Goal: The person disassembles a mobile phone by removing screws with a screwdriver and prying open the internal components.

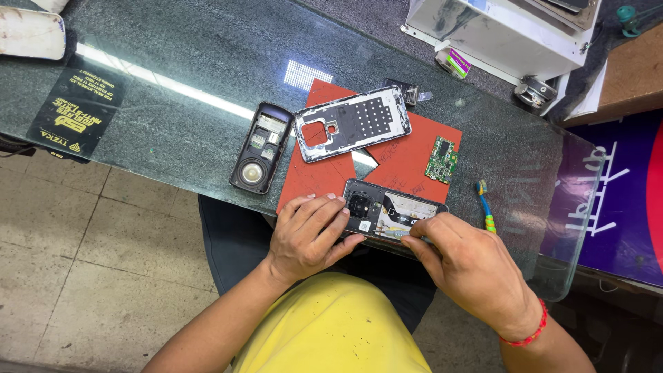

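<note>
The open phone (394, 211) lies at the near edge of the glass desk (173, 124), half on the red mat (407, 162). The left hand (311, 235) presses its camera end flat, grip closed on it. The right hand (469, 266) pinches something too small to see at its lower edge. A slip could push the phone off the edge or scratch its bare parts.

Bare glass table (179, 62) lies open at left; the back cover (352, 124), small phone (261, 147) and circuit board (441, 159) crowd ahead.
</note>
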